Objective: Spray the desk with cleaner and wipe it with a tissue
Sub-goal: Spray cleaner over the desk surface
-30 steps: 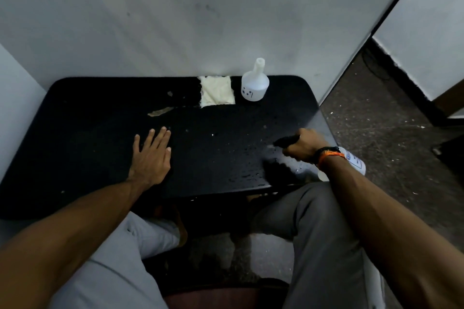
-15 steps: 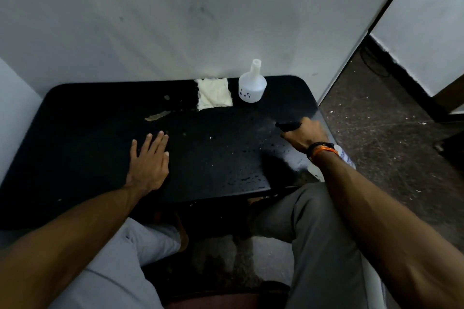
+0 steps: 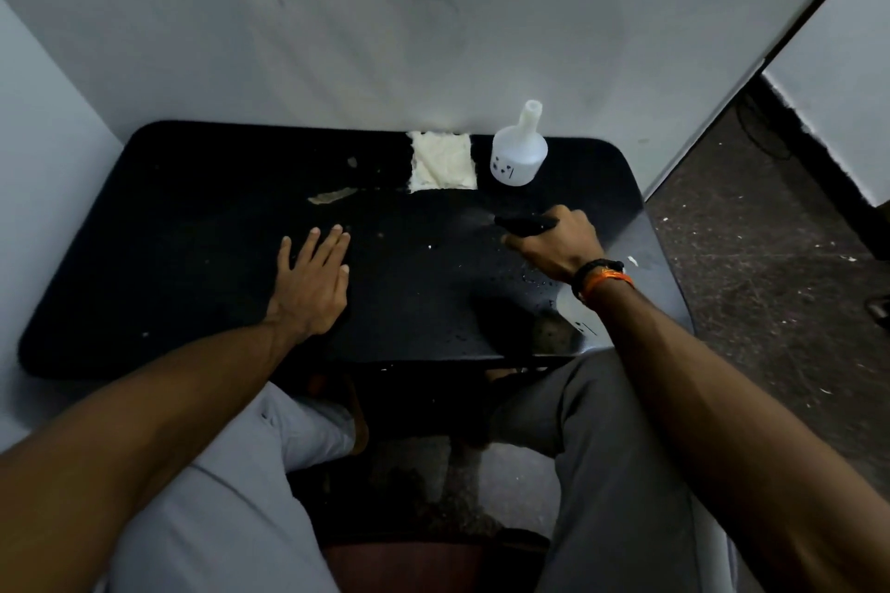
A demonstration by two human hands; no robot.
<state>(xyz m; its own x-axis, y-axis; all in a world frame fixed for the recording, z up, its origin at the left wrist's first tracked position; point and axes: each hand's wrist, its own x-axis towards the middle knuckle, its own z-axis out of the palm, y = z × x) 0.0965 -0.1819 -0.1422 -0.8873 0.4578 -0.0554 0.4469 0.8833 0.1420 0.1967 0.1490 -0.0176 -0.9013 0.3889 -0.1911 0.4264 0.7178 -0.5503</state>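
A black table (image 3: 202,226) with rounded corners stands against a pale wall (image 3: 337,24), its left end against a side wall.

The left hand (image 3: 313,284) lies flat on the table, a little left of the middle and nearer the front edge than the back, fingers straight and slightly spread, holding nothing.

The right hand (image 3: 558,241) is over the right half of the table, its fingers curled round the black trigger head of a spray bottle (image 3: 525,222), whose nozzle points left across the top. A faint mist shows just left of the nozzle. The bottle's body is mostly hidden under the wrist; only a pale bit of it shows below the forearm near the front right corner. The wrist carries a dark band and an orange band (image 3: 604,277).

Small droplets (image 3: 534,279) glisten on the table near the right hand and toward the front edge.

A folded tissue (image 3: 442,161), off-white, lies at the back edge, right of the middle, touching the wall. Just beside it to the right stands a white flask-shaped bottle (image 3: 519,154) with a narrow neck, upright, with dark marks on its side.

A torn scrap (image 3: 332,195) lies on the table left of the tissue, well apart from the left hand.

Below the front edge, the person's knees in grey trousers (image 3: 611,448) show.
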